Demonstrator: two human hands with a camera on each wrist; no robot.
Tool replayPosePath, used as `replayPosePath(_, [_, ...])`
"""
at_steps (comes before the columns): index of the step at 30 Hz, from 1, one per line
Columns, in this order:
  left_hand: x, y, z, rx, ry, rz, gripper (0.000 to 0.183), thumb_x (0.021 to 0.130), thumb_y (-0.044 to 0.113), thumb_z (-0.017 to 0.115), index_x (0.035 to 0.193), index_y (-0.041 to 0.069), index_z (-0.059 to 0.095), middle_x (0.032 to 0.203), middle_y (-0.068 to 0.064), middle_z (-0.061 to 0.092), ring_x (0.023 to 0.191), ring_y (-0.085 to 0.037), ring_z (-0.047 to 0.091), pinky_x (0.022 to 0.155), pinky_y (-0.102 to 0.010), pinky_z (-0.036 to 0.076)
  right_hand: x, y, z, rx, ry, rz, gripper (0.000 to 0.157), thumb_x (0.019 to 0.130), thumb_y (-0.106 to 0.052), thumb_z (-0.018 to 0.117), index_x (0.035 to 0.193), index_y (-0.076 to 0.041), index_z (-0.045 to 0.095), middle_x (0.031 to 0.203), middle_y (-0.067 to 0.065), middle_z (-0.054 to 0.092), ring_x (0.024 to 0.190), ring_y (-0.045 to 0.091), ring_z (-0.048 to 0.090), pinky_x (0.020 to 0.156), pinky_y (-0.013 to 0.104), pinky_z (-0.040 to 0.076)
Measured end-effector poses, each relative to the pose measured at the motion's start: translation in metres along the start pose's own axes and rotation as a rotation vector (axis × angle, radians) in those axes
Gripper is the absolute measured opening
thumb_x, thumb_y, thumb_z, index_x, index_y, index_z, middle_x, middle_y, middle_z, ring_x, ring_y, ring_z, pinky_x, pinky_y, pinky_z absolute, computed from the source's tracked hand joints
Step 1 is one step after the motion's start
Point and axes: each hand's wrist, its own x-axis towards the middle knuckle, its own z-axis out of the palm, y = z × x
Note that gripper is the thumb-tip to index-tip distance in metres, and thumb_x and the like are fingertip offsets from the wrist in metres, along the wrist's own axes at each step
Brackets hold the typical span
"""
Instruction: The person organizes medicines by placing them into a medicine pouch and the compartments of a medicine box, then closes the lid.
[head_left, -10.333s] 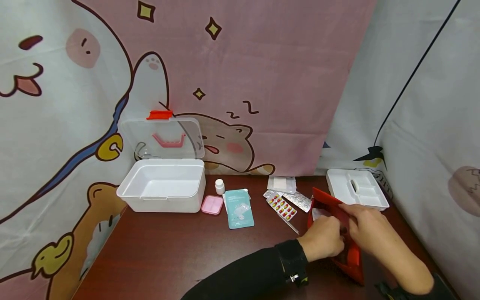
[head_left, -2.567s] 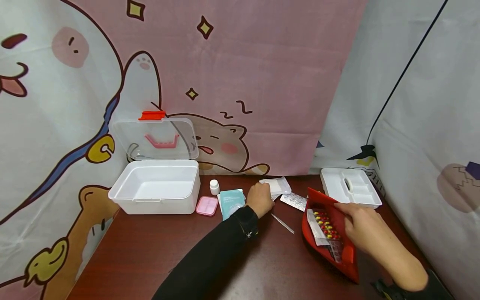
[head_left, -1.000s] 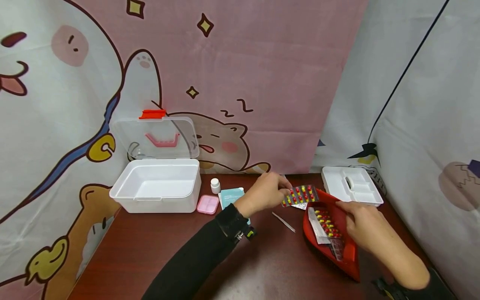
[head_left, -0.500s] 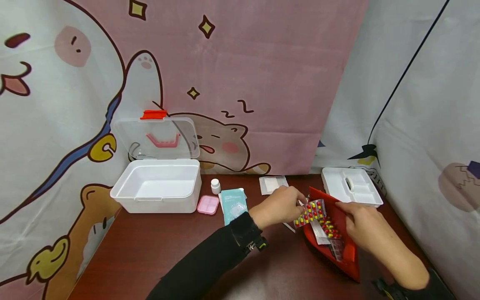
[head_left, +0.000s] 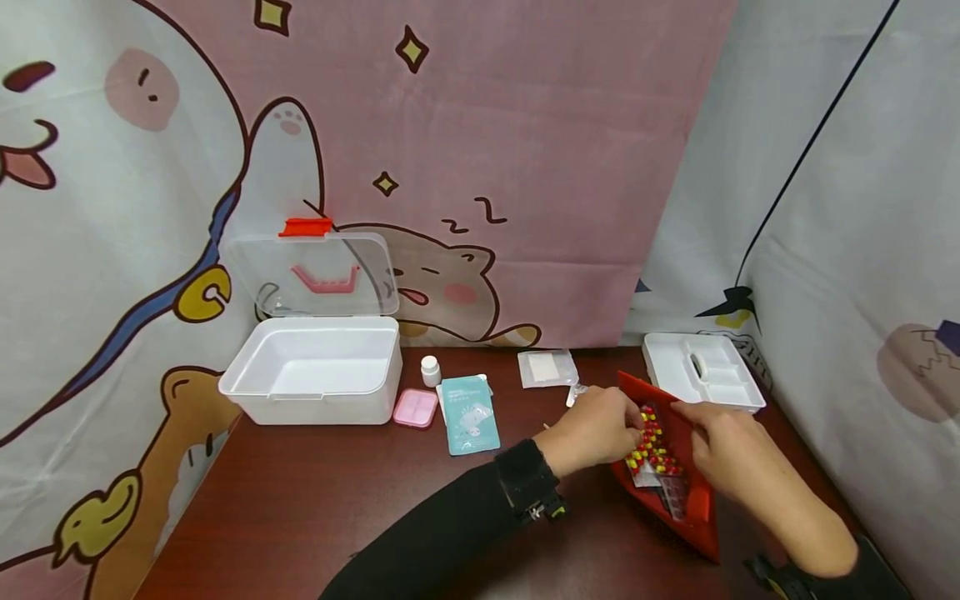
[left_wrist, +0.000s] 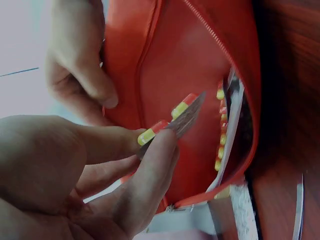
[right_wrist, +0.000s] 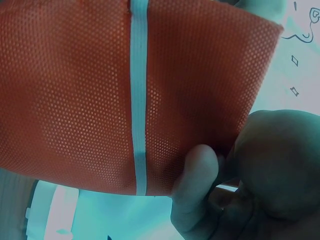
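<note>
My left hand (head_left: pixel 592 429) pinches a blister pack of red-and-yellow capsules (left_wrist: pixel 184 120) between thumb and fingers, over the mouth of a red zip pouch (head_left: pixel 701 512). In the left wrist view the pack tilts edge-on, apart from the pouch's lining. My right hand (head_left: pixel 738 458) grips the pouch's rim on the far side and holds it open; the right wrist view shows the thumb against its red outer face (right_wrist: pixel 75 100). Inside the pouch lie another capsule pack (left_wrist: pixel 221 130) and a white packet (left_wrist: pixel 232 125). Part of the contents is hidden by my left hand.
A white box (head_left: pixel 322 408) with its clear lid raised stands at left. Near it are a white bottle (head_left: pixel 431 372), a pink case (head_left: pixel 415 408) and a teal packet (head_left: pixel 471 417). A gauze packet (head_left: pixel 547 368) and a white compartment tray (head_left: pixel 731 383) sit at the back.
My left hand has picked up the capsule pack from beside the gauze packet and carried it right and nearer, over the pouch. My right hand stays at the pouch's rim.
</note>
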Motion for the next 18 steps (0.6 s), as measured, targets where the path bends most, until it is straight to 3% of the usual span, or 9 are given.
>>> replayPosePath(10, [0.005, 0.017, 0.024, 0.034, 0.055, -0.079, 0.005, 0.095, 0.028, 0.085, 0.091, 0.026, 0.088, 0.081, 0.017, 0.078, 0.075, 0.002, 0.062, 0.064, -0.013, 0.044, 0.0, 0.002, 0.0, 0.016, 0.014, -0.008, 0.04, 0.091, 0.006, 0.06, 0.126, 0.002, 0.078, 0.114, 0.028, 0.08, 0.098, 0.047, 0.077, 0.079, 0.065, 0.06])
replayPosePath(18, [0.002, 0.029, 0.037, 0.08, 0.016, -0.051, 0.017, 0.098, 0.025, 0.08, 0.082, 0.028, 0.085, 0.055, 0.019, 0.064, 0.05, 0.006, 0.054, 0.05, -0.013, 0.043, 0.0, 0.0, 0.001, 0.014, 0.032, -0.018, 0.039, 0.092, 0.005, 0.06, 0.125, 0.0, 0.08, 0.113, 0.025, 0.081, 0.098, 0.045, 0.078, 0.081, 0.064, 0.06])
